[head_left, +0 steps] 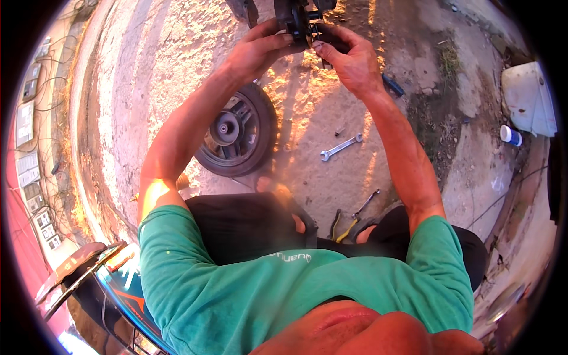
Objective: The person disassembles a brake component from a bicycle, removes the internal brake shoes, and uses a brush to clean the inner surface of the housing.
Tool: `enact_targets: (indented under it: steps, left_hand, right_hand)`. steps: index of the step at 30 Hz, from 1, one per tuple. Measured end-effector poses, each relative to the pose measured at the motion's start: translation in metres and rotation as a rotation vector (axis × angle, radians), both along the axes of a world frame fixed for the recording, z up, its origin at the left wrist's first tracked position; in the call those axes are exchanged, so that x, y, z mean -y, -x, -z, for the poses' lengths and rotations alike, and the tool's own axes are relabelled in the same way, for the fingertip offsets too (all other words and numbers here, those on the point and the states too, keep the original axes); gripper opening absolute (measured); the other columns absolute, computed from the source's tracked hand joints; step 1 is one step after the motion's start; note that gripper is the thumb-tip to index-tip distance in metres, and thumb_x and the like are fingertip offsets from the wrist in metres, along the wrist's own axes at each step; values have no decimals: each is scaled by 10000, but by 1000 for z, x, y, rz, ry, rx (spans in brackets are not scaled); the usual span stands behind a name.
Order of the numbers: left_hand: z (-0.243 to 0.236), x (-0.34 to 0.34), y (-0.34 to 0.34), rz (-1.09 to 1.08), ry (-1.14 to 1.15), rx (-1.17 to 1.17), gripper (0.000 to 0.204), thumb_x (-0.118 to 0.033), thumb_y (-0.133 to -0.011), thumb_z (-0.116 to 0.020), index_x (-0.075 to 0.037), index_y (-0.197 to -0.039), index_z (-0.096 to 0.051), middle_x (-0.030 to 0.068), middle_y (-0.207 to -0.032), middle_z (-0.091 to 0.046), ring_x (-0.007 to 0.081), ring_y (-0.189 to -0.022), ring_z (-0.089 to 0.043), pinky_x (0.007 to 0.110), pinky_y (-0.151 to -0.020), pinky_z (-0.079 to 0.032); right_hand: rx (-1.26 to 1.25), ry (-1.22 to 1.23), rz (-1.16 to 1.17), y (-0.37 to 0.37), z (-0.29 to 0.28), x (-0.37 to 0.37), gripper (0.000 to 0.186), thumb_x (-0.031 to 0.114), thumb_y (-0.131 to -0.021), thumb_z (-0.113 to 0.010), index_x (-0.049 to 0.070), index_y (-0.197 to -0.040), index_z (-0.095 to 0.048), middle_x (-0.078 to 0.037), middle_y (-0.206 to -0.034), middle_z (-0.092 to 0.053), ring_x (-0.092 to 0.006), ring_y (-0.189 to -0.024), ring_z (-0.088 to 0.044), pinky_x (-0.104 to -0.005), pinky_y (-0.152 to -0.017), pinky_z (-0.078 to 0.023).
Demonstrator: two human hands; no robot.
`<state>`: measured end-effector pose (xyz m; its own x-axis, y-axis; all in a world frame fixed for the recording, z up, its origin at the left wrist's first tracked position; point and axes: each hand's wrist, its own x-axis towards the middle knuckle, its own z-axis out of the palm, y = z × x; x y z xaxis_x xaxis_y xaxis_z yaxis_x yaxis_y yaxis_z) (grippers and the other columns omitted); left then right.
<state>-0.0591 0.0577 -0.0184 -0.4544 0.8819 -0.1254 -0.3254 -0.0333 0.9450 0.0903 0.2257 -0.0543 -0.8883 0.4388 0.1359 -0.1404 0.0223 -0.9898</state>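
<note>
At the top of the view, my left hand (263,47) is closed on the left side of a dark mechanical part (294,21), thumb along its lower edge. It looks like a piece of a motorcycle's underside; its exact kind does not show. My right hand (355,59) pinches the right side of the same assembly, the thumb pressed on a small dark piece and the other fingers partly hidden behind. Below my left forearm lies a wheel (223,129) with a black tyre, flat on the ground. An open-ended wrench (341,147) rests to its right.
Pliers with yellow-and-black handles (345,231) and another wrench (366,203) lie by my feet. A dark tool handle (392,84) sits beyond my right wrist. At the right stand a whitish container (528,97) and a small white-and-blue tub (510,135). A blue-and-black vehicle (127,296) is at lower left.
</note>
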Motion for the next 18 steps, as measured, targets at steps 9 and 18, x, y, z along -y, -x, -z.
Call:
enact_targets:
  steps: [9,18]
  left_hand:
    - [7,6,5,-4,65,-77,517,-208,-1018,-678,47,-1433,-505,163,-1319,-644,274,-1241,-628,402,-1117,-489]
    - [6,8,7,2,104,-173,518,-238,-1015,-690,29,-1433,-539,150,-1289,-670,246,-1204,-651,375,-1081,-520]
  right_hand:
    - [-12,136,-50,-3,-6,-4,371,153,-915,-768,25,-1259,-714,-44,-1045,-775,-84,-890,-690,-262,-785,-552]
    - [-80,25,-46,1,1,-9,394,156,-924,-770,10,-1282,-698,-62,-1059,-770,-108,-938,-709,-279,-827,-565]
